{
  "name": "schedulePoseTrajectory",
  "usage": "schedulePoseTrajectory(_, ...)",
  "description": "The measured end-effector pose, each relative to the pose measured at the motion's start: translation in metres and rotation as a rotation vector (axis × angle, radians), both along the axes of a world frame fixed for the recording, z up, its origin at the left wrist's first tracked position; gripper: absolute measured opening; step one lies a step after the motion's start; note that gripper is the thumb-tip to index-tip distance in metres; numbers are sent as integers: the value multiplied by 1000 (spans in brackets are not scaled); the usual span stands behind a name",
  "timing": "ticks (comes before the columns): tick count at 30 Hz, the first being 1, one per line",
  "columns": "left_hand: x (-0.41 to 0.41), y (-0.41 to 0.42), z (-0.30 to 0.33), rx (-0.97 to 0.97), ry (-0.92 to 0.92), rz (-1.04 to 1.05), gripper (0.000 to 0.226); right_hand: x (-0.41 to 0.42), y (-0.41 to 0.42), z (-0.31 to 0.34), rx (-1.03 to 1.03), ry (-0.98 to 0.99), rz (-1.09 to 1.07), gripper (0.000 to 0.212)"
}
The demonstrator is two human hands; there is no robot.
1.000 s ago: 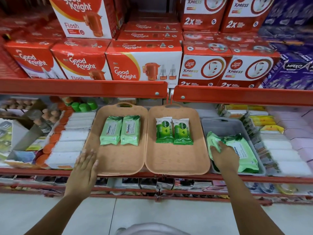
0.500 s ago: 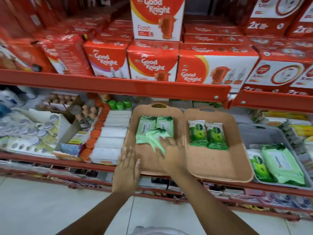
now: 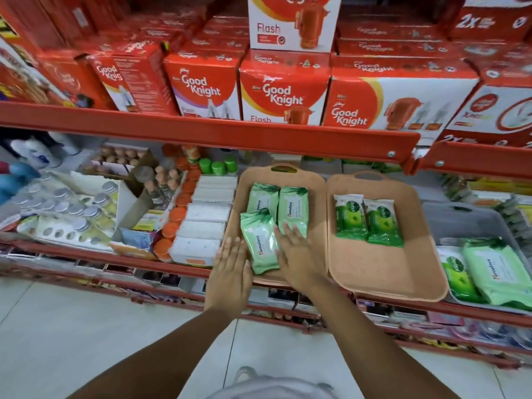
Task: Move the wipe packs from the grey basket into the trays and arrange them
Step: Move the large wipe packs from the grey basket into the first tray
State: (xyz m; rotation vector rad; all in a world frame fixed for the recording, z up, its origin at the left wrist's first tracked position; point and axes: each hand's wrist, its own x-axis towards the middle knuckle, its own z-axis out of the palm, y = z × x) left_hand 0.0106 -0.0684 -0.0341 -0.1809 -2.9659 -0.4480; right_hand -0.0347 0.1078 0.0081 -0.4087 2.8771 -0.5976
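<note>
Two tan trays sit side by side on the shelf. The left tray (image 3: 316, 203) holds two pale green wipe packs (image 3: 279, 205) at the back and a third pale green pack (image 3: 260, 244) lying tilted in front of them. My left hand (image 3: 230, 269) lies flat against that pack's left side and my right hand (image 3: 299, 254) flat against its right side, fingers straight. The right tray (image 3: 374, 266) holds two dark green packs (image 3: 365, 220). The grey basket (image 3: 472, 217) at the right holds a dark green pack (image 3: 457, 277) and a large pale green pack (image 3: 498, 272).
A red shelf rail (image 3: 201, 133) with red boxes on top overhangs the trays. White packs (image 3: 207, 223) and orange-capped bottles (image 3: 175, 214) crowd the left tray's left side. Yellow and white packs lie behind the basket. Tiled floor lies below.
My right hand carried a pale green pack from the grey basket to the left tray and set it down in front. Both hands now flank it. The view shifted left.
</note>
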Motion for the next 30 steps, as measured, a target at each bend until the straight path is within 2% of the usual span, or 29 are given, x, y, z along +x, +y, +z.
schedulePoseTrajectory(4,-1,0,-2,34,17,0,60,20,65,11,36,200,-210,54)
schedulePoseTrajectory(6,-2,0,-1,46,31,-3,58,28,116,11,95,229,-371,58)
schedulePoseTrajectory(11,0,3,0,37,18,11,62,41,253,7,160,183,-779,66)
schedulePoseTrajectory(15,-2,-1,-6,-28,-9,10,64,42,320,4,270,17,-942,64)
schedulePoseTrajectory(18,-2,-1,-6,-43,-16,17,64,41,339,-4,301,-192,-964,73)
schedulePoseTrajectory(20,-1,0,-6,-45,-19,23,63,41,341,-10,319,-216,-950,68)
schedulePoseTrajectory(26,-1,0,-6,-35,-16,32,63,38,316,1,265,15,-941,55)
schedulePoseTrajectory(30,0,1,-5,-10,-8,29,61,39,250,21,150,215,-788,60)
